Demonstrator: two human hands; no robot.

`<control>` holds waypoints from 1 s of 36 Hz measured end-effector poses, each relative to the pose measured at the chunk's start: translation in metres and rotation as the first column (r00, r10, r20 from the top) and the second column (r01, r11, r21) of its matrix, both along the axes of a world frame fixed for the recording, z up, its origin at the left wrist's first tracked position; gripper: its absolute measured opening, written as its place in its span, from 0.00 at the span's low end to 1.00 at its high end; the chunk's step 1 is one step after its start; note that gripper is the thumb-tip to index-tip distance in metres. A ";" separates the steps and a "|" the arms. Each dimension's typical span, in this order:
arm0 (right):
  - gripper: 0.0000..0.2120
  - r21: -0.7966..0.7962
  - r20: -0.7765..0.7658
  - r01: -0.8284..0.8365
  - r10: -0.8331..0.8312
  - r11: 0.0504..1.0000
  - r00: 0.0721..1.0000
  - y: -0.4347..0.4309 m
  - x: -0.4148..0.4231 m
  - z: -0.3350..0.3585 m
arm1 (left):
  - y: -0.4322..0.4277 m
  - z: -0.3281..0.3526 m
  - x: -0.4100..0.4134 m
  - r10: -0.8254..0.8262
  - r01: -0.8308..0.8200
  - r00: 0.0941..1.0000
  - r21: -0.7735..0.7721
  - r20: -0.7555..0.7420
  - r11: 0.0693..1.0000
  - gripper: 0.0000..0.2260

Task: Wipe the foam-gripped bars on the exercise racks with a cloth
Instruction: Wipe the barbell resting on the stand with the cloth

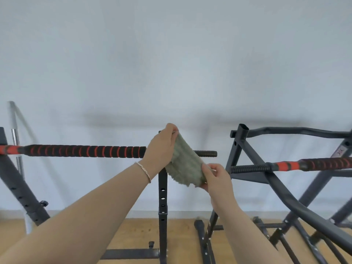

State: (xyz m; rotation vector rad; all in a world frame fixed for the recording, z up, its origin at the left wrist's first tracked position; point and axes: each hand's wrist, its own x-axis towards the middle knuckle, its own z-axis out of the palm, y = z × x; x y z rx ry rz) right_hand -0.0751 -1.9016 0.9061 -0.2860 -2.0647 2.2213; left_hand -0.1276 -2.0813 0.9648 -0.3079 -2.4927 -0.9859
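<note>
Foam-gripped left bar (83, 150), black with red rings, is shown lying horizontally across the left rack (163, 187). A matching right bar (323, 163) is carried by the right rack (285, 189) (both dark metal frames stand on a wooden floor (133, 231) before a pale wall (171, 54)). A grey-green fuzzy cloth (183, 168) is held stretched in front of the left bar's right end, hiding part of it; contact with the foam cannot be judged. Its upper corner is pinched by the curled fingers of the left hand (162, 151). Its lower edge is pinched by the right hand (217, 178). A thin bracelet (144, 171) is worn on the left wrist.
</note>
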 end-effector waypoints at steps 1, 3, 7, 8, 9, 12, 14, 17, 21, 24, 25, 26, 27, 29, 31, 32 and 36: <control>0.08 -0.054 0.019 0.014 -0.013 0.998 1.000 0.000 -0.003 -0.004 | 0.004 0.002 -0.009 -0.010 0.008 0.999 -0.074 -0.034 0.997 0.06; 0.09 -0.142 0.043 0.047 -0.042 0.989 0.998 0.001 -0.008 -0.009 | 0.013 0.006 -0.025 -0.023 0.005 0.997 -0.220 -0.077 0.976 0.07; 0.09 -0.178 0.056 0.095 -0.086 0.980 0.995 0.005 -0.015 -0.022 | 0.032 0.013 -0.056 -0.073 0.024 0.992 -0.424 -0.099 0.905 0.08; 0.08 -0.170 0.066 0.104 -0.094 0.980 0.993 0.005 -0.017 -0.025 | 0.037 0.013 -0.064 -0.092 0.033 0.990 -0.464 -0.105 0.885 0.07; 0.08 -0.163 0.080 0.116 -0.104 0.980 0.991 0.005 -0.019 -0.027 | 0.042 0.013 -0.071 -0.116 0.045 0.987 -0.499 -0.112 0.866 0.07; 0.07 -0.144 0.111 0.167 -0.152 0.975 0.982 0.005 -0.026 -0.033 | 0.059 0.012 -0.090 -0.211 0.087 0.968 -0.605 -0.137 0.792 0.07; 0.08 -0.117 0.124 0.206 -0.191 0.972 0.974 0.006 -0.031 -0.037 | 0.068 0.012 -0.100 -0.257 0.100 0.954 -0.647 -0.153 0.756 0.07; 0.08 -0.091 0.142 0.247 -0.233 0.965 0.962 0.010 -0.040 -0.042 | 0.079 0.009 -0.115 -0.274 0.111 0.950 -0.662 -0.148 0.741 0.07; 0.08 -0.086 0.170 0.283 -0.266 0.955 0.949 0.011 -0.051 -0.044 | 0.088 -0.004 -0.133 -0.278 0.148 0.955 -0.648 -0.103 0.747 0.07; 0.07 -0.080 0.188 0.291 -0.273 0.953 0.944 0.009 -0.055 -0.046 | 0.089 -0.012 -0.144 -0.293 0.194 0.955 -0.631 -0.056 0.751 0.09; 0.07 -0.062 0.186 0.289 -0.274 0.955 0.944 0.009 -0.056 -0.047 | 0.088 -0.015 -0.146 -0.291 0.192 0.955 -0.631 -0.056 0.752 0.10; 0.07 -0.028 0.180 0.287 -0.278 0.957 0.944 0.008 -0.056 -0.049 | 0.086 -0.017 -0.148 -0.286 0.174 0.955 -0.644 -0.073 0.745 0.12; 0.08 0.026 0.170 0.286 -0.286 0.958 0.943 0.008 -0.056 -0.051 | 0.082 -0.018 -0.148 -0.278 0.154 0.956 -0.652 -0.090 0.742 0.15; 0.14 0.164 0.128 0.297 -0.319 0.941 0.939 0.008 -0.054 -0.056 | 0.072 -0.020 -0.144 -0.282 0.116 0.946 -0.641 -0.162 0.759 0.18; 0.18 0.317 0.028 0.320 -0.346 0.893 0.938 0.006 -0.049 -0.061 | 0.057 -0.020 -0.134 -0.278 0.089 0.923 -0.555 -0.267 0.827 0.18; 0.18 0.402 -0.039 0.322 -0.335 0.857 0.941 0.004 -0.045 -0.063 | 0.048 -0.022 -0.126 -0.264 0.067 0.909 -0.515 -0.321 0.855 0.17; 0.10 0.623 -0.410 0.395 -0.148 0.675 0.900 -0.002 -0.038 -0.061 | 0.010 -0.039 -0.096 -0.217 0.004 0.877 -0.444 -0.430 0.896 0.16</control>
